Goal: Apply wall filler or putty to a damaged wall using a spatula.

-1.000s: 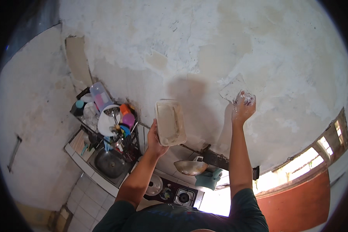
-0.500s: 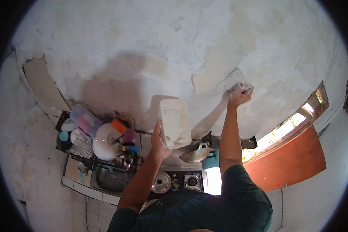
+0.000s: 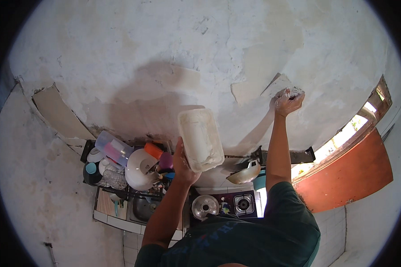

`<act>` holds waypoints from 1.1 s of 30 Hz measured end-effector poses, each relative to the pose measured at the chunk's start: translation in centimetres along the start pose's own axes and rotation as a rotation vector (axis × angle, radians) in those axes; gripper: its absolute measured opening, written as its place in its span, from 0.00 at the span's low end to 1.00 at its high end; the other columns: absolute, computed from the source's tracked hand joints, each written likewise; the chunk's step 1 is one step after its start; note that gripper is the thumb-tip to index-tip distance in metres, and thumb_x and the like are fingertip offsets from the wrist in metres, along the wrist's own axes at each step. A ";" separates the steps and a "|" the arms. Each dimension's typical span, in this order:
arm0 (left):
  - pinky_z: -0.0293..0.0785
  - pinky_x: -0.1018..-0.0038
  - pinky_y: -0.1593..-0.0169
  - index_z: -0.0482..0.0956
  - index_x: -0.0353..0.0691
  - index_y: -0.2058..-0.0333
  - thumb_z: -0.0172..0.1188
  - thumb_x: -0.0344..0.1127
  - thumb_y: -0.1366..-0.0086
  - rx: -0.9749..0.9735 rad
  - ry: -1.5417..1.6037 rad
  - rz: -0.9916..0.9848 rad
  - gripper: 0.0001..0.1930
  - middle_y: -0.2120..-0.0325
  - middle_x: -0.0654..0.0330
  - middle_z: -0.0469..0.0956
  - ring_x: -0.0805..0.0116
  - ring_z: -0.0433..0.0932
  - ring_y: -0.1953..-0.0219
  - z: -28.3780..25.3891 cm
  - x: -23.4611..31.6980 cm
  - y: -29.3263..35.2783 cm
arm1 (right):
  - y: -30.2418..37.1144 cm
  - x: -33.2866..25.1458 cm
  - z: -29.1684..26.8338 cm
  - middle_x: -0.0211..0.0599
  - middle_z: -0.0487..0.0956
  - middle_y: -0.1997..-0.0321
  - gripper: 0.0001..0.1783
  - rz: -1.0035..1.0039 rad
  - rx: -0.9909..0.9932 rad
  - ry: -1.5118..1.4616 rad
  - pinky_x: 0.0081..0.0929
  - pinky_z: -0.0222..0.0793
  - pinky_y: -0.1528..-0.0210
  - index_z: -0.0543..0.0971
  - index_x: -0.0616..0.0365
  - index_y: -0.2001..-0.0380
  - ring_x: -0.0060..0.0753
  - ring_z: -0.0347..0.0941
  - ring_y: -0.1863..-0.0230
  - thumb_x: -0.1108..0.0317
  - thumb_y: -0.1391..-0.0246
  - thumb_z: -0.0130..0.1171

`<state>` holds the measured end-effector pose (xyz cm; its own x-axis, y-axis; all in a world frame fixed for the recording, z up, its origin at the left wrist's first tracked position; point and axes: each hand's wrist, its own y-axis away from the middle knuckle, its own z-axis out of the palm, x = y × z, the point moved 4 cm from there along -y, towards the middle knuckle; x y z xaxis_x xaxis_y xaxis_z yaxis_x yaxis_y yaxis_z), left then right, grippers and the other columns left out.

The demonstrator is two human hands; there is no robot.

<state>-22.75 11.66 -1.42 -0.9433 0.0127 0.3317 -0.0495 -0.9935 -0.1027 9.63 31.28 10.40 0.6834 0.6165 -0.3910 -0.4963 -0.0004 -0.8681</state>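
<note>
My left hand (image 3: 185, 167) grips a long cream plastic tub (image 3: 216, 135) by its lower left side. White paste (image 3: 198, 138) is smeared over the inside of the tub. Further right and higher, my right hand (image 3: 289, 102) is closed round a putty knife (image 3: 279, 83); its handle is hidden by my fingers, which have white paste on them. The broad blade lies at or close against the whitish wall (image 3: 165, 35), beside a beige smoothed patch (image 3: 246, 91). Whether the blade's whole edge touches the wall I cannot tell.
Below left, a crowded dish rack holds a white bowl (image 3: 140, 169) and a clear plastic container (image 3: 113, 147), above a sink (image 3: 145, 208). A stove (image 3: 243, 204), a hanging wok (image 3: 245, 174) and a dark shelf (image 3: 298, 156) are below. An orange panel (image 3: 347, 173) slants under the window opening at right.
The whole view has shifted, so the kitchen items appear further right. Against the wall, the tub has moved slightly left and tipped a little. The right hand and putty knife have moved slightly right.
</note>
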 end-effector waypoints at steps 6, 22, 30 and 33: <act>0.73 0.58 0.44 0.68 0.45 0.40 0.39 0.56 0.27 -0.029 -0.013 0.004 0.27 0.49 0.61 0.76 0.60 0.77 0.48 0.8 0.2 -0.7 | 0.1 0.5 -0.1 0.49 0.71 0.71 0.27 -0.015 -0.041 -0.048 0.40 0.66 0.71 0.70 0.70 0.67 0.50 0.68 0.73 0.51 0.51 0.64; 0.70 0.56 0.42 0.67 0.47 0.39 0.40 0.63 0.31 0.053 0.033 0.139 0.32 0.45 0.60 0.73 0.58 0.74 0.44 3.6 -4.9 -1.6 | 1.0 1.7 -0.1 0.42 0.65 0.73 0.24 -0.013 -0.035 -0.181 0.40 0.60 0.72 0.70 0.64 0.74 0.45 0.63 0.73 0.51 0.51 0.64; 0.71 0.57 0.44 0.70 0.48 0.42 0.41 0.60 0.29 0.083 -0.046 0.198 0.28 0.47 0.63 0.75 0.60 0.75 0.46 3.6 -5.5 -0.4 | 0.3 0.5 -0.9 0.37 0.68 0.73 0.16 0.233 -0.106 -0.402 0.29 0.61 0.74 0.70 0.65 0.72 0.32 0.65 0.74 0.65 0.52 0.65; 0.72 0.57 0.44 0.71 0.48 0.42 0.41 0.59 0.29 0.051 -0.056 0.200 0.27 0.48 0.63 0.76 0.61 0.75 0.46 3.8 -5.5 -0.5 | 0.0 0.7 -1.3 0.32 0.70 0.75 0.14 0.424 -0.167 -0.576 0.23 0.61 0.74 0.70 0.65 0.70 0.24 0.65 0.75 0.69 0.52 0.65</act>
<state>-16.29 11.70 0.36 -0.9128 -0.1899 0.3617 0.1545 -0.9801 -0.1249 10.77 30.73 9.70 0.0384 0.8528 -0.5209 -0.5358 -0.4224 -0.7311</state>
